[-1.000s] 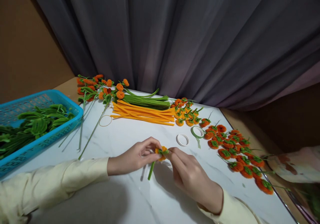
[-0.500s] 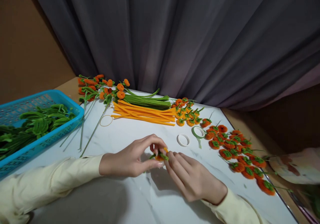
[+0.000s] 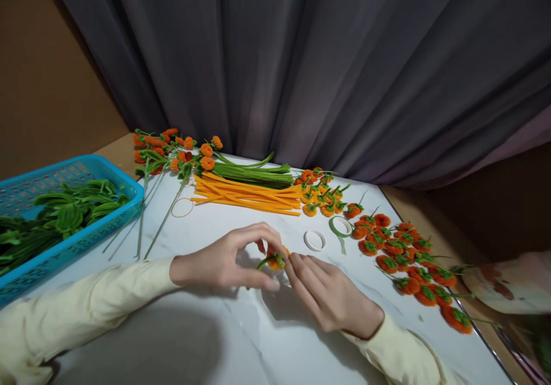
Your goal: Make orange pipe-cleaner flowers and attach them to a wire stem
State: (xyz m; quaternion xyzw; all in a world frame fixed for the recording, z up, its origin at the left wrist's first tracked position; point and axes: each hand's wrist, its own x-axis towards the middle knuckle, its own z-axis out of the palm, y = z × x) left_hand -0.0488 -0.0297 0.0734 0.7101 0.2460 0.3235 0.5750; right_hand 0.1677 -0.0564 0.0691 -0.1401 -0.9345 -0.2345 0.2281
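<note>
A small orange pipe-cleaner flower with a green back and a green stem is between my hands, above the white table. My right hand pinches its right edge between thumb and fingers. The curved fingers of my left hand arch over the flower, the index fingertip at its top edge. My left thumb stands apart, below the flower. The fingers partly hide the flower's far side.
Orange pipe cleaners and green ones lie beyond my hands. Right of them are a white ring, a green tape roll and several orange flowers. A blue basket with green leaves stands left, near stemmed flowers.
My left thumb has moved away from the flower, and the gap between thumb and fingers is wider. The flower has turned and risen slightly, with my right hand still pinching it.
</note>
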